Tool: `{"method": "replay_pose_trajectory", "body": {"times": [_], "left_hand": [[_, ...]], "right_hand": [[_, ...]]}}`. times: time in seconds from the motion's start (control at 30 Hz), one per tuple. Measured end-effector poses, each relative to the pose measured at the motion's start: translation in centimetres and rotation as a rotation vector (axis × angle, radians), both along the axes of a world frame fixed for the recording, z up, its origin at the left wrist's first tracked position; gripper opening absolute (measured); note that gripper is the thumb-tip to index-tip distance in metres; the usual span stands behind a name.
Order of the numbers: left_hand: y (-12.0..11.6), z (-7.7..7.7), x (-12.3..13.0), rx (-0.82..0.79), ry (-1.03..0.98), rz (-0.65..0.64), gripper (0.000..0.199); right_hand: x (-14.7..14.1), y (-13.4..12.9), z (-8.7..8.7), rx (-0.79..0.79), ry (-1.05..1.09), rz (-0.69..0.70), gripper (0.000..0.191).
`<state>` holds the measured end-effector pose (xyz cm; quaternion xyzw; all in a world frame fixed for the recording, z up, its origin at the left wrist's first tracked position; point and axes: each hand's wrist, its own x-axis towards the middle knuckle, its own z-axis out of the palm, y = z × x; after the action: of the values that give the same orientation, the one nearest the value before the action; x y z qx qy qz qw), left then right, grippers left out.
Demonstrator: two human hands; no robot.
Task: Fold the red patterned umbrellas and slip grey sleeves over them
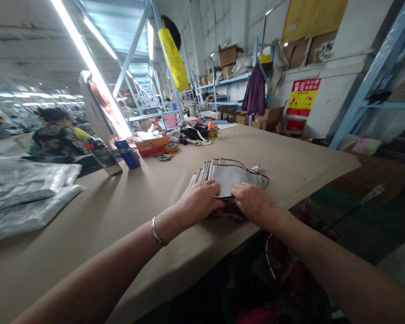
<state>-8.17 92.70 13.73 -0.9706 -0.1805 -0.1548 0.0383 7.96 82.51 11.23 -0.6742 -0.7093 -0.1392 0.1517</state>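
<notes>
A stack of pale grey fabric pieces (pixel 230 176) with dark red edging lies near the front edge of the brown-covered table (pixel 310 164). My left hand (pixel 200 201) grips the stack's near left edge, thumb below and fingers on top. At the near right edge, my right hand (pixel 251 201) pinches the same top piece with its fingers bent. Folds of dark red edging show between and beneath both hands. A silver bracelet (pixel 157 231) circles my left wrist.
Left on the table stand a blue bottle (pixel 128 154) and a dark flask (pixel 103 156), near clear plastic wrap (pixel 30 193). Behind are an orange box (pixel 151 145), a tape roll (pixel 170 148) and a cloth heap (pixel 191 132). A person (pixel 58 135) sits far left.
</notes>
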Motion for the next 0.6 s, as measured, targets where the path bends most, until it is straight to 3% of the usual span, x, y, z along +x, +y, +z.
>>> {"method": "replay_pose_trajectory", "body": {"times": [0.07, 0.17, 0.33, 0.5, 0.6], "left_hand": [[-0.6, -0.2, -0.3, -0.053, -0.113, -0.076, 0.029], [-1.6, -0.5, -0.4, -0.119, -0.197, -0.155, 0.017], [-3.5, -1.4, -0.4, -0.168, -0.137, -0.120, 0.020], [-6.8, -2.4, -1.2, -0.017, -0.162, -0.182, 0.021], [-8.8, -3.4, -1.9, 0.035, -0.242, -0.249, 0.020]], "right_hand": [[0.1, -0.2, 0.1, 0.013, 0.121, 0.014, 0.015], [-0.3, -0.8, 0.2, 0.012, 0.292, 0.038, 0.022], [-1.0, -3.4, 0.0, -0.075, 0.472, 0.036, 0.031], [-0.4, -7.4, -1.0, -0.097, 0.131, -0.157, 0.010], [0.5, -10.6, -1.2, -0.156, 0.036, -0.329, 0.022]]}}
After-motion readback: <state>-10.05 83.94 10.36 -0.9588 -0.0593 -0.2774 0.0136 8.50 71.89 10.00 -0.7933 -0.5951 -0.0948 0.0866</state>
